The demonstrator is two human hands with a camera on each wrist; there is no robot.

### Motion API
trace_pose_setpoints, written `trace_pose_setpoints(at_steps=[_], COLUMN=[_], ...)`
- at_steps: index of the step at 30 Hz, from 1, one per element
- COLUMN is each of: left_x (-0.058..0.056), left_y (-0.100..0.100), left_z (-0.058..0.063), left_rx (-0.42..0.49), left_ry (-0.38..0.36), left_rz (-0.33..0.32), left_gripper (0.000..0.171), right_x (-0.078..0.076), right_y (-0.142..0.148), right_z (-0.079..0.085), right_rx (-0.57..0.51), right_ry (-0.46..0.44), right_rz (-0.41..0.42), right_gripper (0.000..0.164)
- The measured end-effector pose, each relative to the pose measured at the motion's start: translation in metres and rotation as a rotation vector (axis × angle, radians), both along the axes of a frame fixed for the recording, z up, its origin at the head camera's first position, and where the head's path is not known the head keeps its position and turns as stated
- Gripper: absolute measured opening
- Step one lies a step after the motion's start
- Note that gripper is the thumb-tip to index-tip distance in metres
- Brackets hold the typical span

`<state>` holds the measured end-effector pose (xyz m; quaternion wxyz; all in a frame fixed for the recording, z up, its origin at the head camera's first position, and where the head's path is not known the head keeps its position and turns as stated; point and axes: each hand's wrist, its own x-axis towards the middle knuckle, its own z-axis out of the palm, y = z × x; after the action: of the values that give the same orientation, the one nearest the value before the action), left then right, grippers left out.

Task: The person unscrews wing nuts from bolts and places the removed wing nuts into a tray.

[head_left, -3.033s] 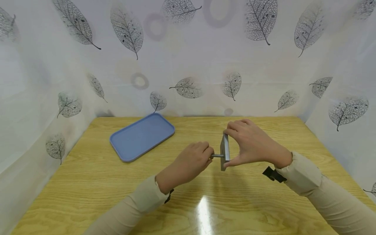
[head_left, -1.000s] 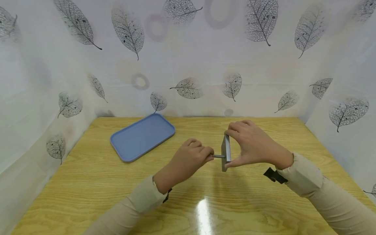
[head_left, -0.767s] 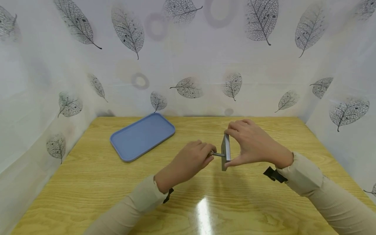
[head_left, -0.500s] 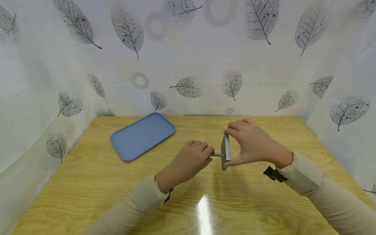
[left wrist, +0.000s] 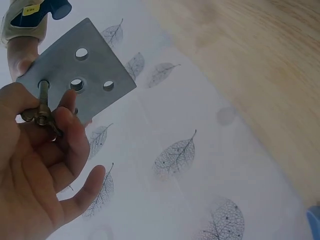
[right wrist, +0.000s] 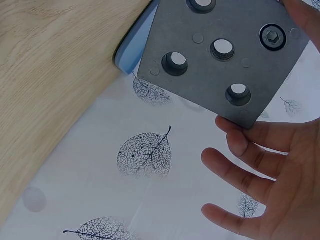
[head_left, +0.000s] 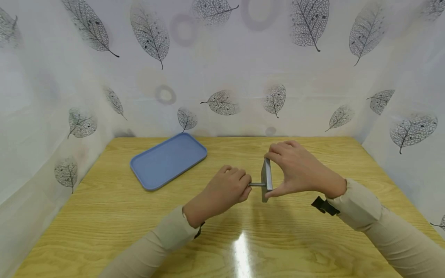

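Observation:
My right hand [head_left: 304, 170] holds a square grey metal plate [head_left: 266, 175] upright above the table, thumb on its lower edge and fingertips on its upper edge. Several holes pierce the plate. A hex-socket bolt head [right wrist: 272, 36] sits in one of them in the right wrist view. The threaded bolt [head_left: 257, 184] sticks out of the other side toward my left hand [head_left: 220, 193]. In the left wrist view, a brass-coloured wing nut [left wrist: 42, 117] is on that bolt, apart from the plate. My left thumb and curled fingers pinch its wings.
A blue rectangular tray [head_left: 168, 162] lies at the back left of the wooden table [head_left: 114, 227]. A white curtain [head_left: 222, 58] with leaf prints hangs behind the table and along both sides.
My left fingers have shifted back and forth around the bolt's end, reaching closer to the plate and drawing back. My right hand and the plate have stayed nearly still.

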<state>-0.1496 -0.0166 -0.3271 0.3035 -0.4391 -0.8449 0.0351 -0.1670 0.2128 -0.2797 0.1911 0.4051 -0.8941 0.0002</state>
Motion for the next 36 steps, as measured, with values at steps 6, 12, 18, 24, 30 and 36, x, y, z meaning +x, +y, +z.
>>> trace_pose_setpoints(at_steps=[6,12,18,24,30,36], left_x=[0.0005,-0.0004,0.0,0.0019,0.0018,0.002], left_y=[-0.0027,-0.004,-0.0028,-0.003,-0.0009,-0.0013], left_z=[0.002,0.0033,0.007,0.0092,0.0086,0.0088], left_rx=[-0.013,-0.018,-0.005,0.007,0.005,-0.009], left_ry=[-0.095,-0.309,-0.413,-0.406,-0.343,-0.324], left_rz=[-0.024,-0.048,-0.042,-0.036,-0.046,-0.034], left_gripper=[0.014,0.018,0.02,0.017,0.013,0.02], right_x=[0.0003,0.0004,0.0003,-0.0009,-0.0014,-0.0012], right_y=[-0.0015,-0.0026,-0.0017,-0.0015,-0.0014,-0.0012], right_z=[0.0007,0.0014,0.0016,0.0009,0.0004,0.0005], right_rx=[0.003,0.005,0.005,0.005,0.002,-0.001], right_ry=[0.001,-0.008,-0.015,-0.008,-0.011,-0.004], right_rz=[0.003,0.003,-0.004,-0.001,0.002,0.007], right_gripper=[0.088,0.088,0.088,0.087,0.088,0.088])
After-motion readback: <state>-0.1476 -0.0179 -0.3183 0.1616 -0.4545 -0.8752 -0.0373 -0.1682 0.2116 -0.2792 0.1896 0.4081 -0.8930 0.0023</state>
